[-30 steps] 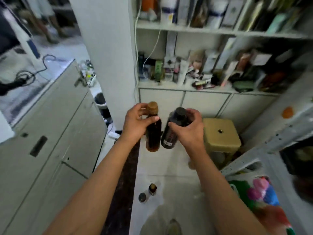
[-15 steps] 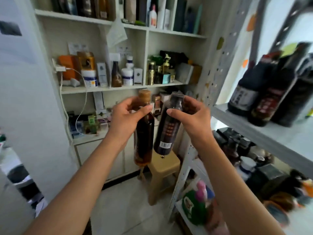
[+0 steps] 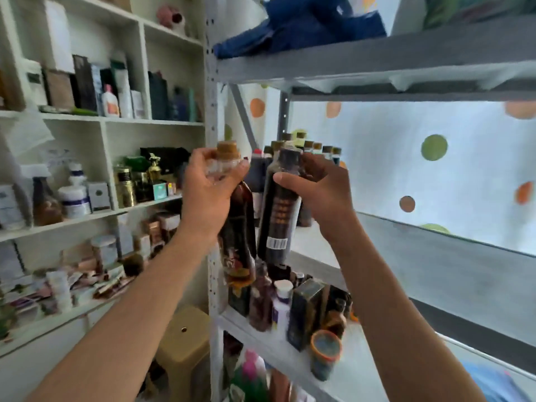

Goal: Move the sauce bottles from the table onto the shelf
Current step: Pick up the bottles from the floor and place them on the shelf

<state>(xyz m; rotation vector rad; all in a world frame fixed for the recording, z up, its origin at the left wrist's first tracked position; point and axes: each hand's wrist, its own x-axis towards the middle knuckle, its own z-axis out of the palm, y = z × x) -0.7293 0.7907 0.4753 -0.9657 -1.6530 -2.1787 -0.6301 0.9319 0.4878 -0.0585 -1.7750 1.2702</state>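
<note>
My left hand [image 3: 207,192] grips the neck of a brown sauce bottle [image 3: 239,242] with a tan cap. My right hand [image 3: 317,192] grips the upper part of a dark sauce bottle [image 3: 277,224] with a barcode label. Both bottles hang upright side by side, in front of the left end of the grey metal shelf [image 3: 435,256]. On that shelf, right behind the held bottles, stands a group of several dark sauce bottles [image 3: 307,152] with tan caps.
The shelf's perforated upright post [image 3: 213,111] runs just behind my left hand. Below are a lower shelf [image 3: 255,332] crowded with bottles and jars and a tan stool [image 3: 185,346]. A white bookcase [image 3: 101,120] full of cosmetics stands at the left. Blue cloth [image 3: 298,21] lies on the upper shelf.
I have turned right and looked up, from the floor and cabinet to the metal shelf. Both hands have raised their bottles to the shelf's level and closer to it, grips unchanged.
</note>
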